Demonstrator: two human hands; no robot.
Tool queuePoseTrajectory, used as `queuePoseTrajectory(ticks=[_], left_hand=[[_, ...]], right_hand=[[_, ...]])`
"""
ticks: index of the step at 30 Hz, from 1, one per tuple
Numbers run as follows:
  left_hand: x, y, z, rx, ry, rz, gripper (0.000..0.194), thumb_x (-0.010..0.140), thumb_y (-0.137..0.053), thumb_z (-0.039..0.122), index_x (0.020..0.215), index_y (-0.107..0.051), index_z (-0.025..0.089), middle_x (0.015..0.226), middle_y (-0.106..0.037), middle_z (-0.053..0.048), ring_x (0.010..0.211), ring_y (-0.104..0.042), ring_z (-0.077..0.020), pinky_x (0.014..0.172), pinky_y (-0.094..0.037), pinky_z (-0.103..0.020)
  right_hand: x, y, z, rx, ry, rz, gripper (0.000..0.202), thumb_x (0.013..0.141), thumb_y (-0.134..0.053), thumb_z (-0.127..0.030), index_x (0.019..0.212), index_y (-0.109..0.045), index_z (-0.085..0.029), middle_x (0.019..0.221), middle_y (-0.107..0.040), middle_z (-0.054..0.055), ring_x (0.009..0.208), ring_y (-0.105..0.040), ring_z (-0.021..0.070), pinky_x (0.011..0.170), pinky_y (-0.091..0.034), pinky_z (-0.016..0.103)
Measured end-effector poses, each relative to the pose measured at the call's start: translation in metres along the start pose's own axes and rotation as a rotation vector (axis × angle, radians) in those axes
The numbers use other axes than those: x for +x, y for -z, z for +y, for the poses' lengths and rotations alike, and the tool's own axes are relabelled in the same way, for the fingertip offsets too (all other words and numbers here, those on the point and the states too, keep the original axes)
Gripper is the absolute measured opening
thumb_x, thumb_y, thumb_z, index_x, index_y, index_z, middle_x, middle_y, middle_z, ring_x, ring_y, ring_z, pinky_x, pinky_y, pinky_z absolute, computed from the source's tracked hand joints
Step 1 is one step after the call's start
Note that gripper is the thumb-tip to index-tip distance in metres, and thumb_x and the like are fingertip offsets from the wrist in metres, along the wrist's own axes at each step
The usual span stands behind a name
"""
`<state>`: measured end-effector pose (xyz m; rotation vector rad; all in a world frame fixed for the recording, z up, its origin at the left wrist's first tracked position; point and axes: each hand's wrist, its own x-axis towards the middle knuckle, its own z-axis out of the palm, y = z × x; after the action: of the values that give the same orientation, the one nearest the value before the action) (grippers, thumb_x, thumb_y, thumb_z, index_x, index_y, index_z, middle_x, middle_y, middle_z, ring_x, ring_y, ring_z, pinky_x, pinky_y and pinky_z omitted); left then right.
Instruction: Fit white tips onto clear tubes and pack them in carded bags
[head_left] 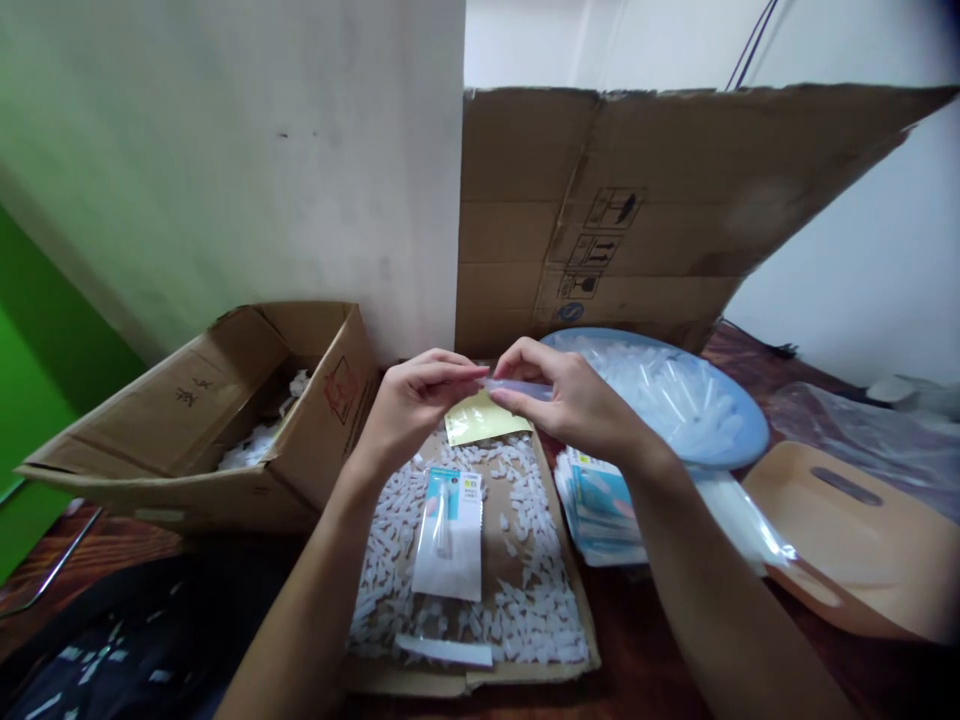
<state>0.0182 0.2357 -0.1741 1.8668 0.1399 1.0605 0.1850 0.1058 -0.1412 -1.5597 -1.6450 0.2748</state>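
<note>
My right hand is closed around a slim translucent plastic tube, held level above the far end of a shallow cardboard tray. My left hand pinches at the tube's left end; whether a small piece sits between those fingertips is hidden. Just below the hands lies a pale yellow sheet. Many small white plastic pieces cover the tray's floor. On them rests a printed card in a clear bag, with a clear tube on its front. Nearer me lies a white strip.
An open cardboard box with white pieces stands left. Behind right, a blue basin holds many translucent tubes. Stacked packaged cards lie right of the tray, beside a tan plastic bin. A large cardboard sheet leans behind. Dark fabric lies front left.
</note>
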Motion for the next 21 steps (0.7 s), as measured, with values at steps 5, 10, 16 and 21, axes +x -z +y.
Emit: queuePoseTrajectory(ticks=[5,10,16,21], left_hand=[[-0.003,0.004,0.011,0.008,0.039,0.063,0.018,0.080,-0.085,0.020,0.098,-0.083,0.022,0.089,-0.082,-0.003,0.082,-0.077,-0.0148,0.077,-0.063,-0.023],[-0.005,0.001,0.024,-0.054,0.040,0.098,0.020,0.077,-0.087,0.019,0.095,-0.078,0.018,0.083,-0.083,-0.003,0.079,-0.079,-0.0171,0.075,-0.066,-0.025],[-0.006,-0.004,0.035,-0.024,0.045,0.111,0.020,0.074,-0.088,0.015,0.091,-0.077,0.019,0.083,-0.082,-0.001,0.078,-0.079,-0.0159,0.075,-0.066,-0.023],[-0.007,-0.012,0.036,-0.065,0.079,0.147,0.014,0.075,-0.087,0.013,0.084,-0.079,0.020,0.081,-0.082,0.001,0.075,-0.079,-0.0141,0.072,-0.066,-0.021]], right_hand=[[-0.003,0.001,-0.004,0.104,0.037,0.013,0.020,0.093,-0.071,-0.038,0.098,-0.064,-0.020,0.089,-0.072,0.002,0.081,-0.067,0.0174,0.069,-0.049,0.028],[-0.007,-0.003,-0.014,0.106,0.127,0.070,0.020,0.090,-0.071,-0.032,0.083,-0.057,-0.020,0.073,-0.063,-0.002,0.066,-0.057,0.0120,0.059,-0.043,0.024],[-0.010,-0.007,-0.021,0.015,0.262,0.211,0.028,0.083,-0.069,-0.018,0.068,-0.046,-0.020,0.058,-0.048,-0.008,0.053,-0.041,0.0068,0.051,-0.031,0.023],[-0.013,-0.009,-0.020,0.101,0.228,0.259,0.028,0.088,-0.067,-0.022,0.067,-0.048,-0.020,0.058,-0.050,-0.008,0.052,-0.039,0.0070,0.050,-0.030,0.024]])
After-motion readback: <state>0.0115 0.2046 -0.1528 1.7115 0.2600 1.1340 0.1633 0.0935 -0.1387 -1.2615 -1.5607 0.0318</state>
